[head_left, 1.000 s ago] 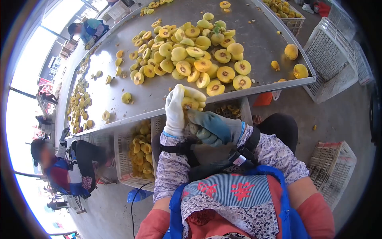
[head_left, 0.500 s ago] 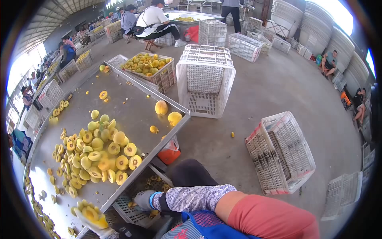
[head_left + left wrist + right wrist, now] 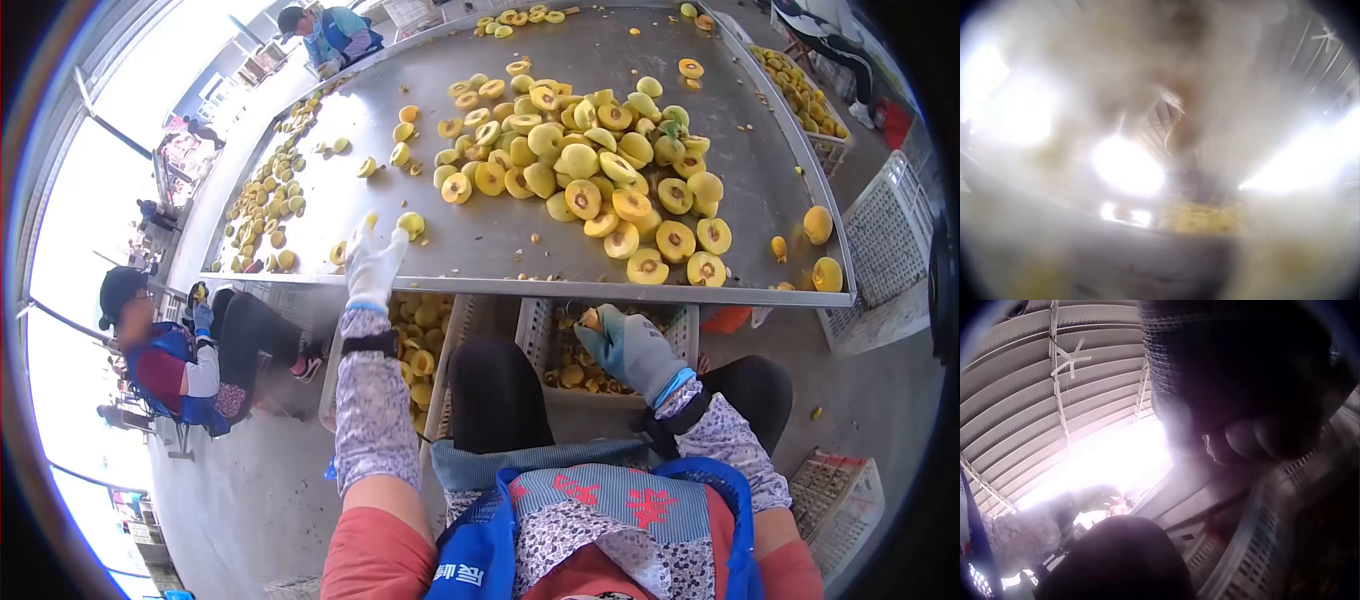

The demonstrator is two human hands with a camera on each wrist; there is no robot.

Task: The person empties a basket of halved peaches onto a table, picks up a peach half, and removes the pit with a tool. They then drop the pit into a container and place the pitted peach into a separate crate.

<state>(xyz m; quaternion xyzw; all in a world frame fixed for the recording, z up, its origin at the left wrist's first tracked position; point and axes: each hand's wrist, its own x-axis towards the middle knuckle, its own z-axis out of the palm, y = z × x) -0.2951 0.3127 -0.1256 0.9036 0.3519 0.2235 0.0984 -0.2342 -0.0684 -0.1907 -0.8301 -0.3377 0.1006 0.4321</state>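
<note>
My left hand (image 3: 375,262), in a white glove, reaches over the table's near edge with its fingers extended. Two yellow peach halves lie right at its fingers: one peach half (image 3: 411,225) to the right, another peach half (image 3: 338,253) to the left. The left wrist view is mostly blurred. In a grey-blue glove, my right hand (image 3: 630,350) hangs over a crate below the table edge. Its fingers curl, and a small orange-brown piece (image 3: 592,319) shows at the fingertips; I cannot tell its kind. In the right wrist view the curled fingers are dark.
A heap of halved peaches (image 3: 580,160) covers the middle of the metal table (image 3: 480,262). Below stand a crate of scraps (image 3: 535,345) and a crate of peach halves (image 3: 455,350). Another person (image 3: 165,350) sits at left; white crates (image 3: 890,240) stand at right.
A second ago both hands met at a peach half. The head turned right, then back. My left hand, earlier carrying peach halves, moved left over the table and let go; my right moved over the scrap crate.
</note>
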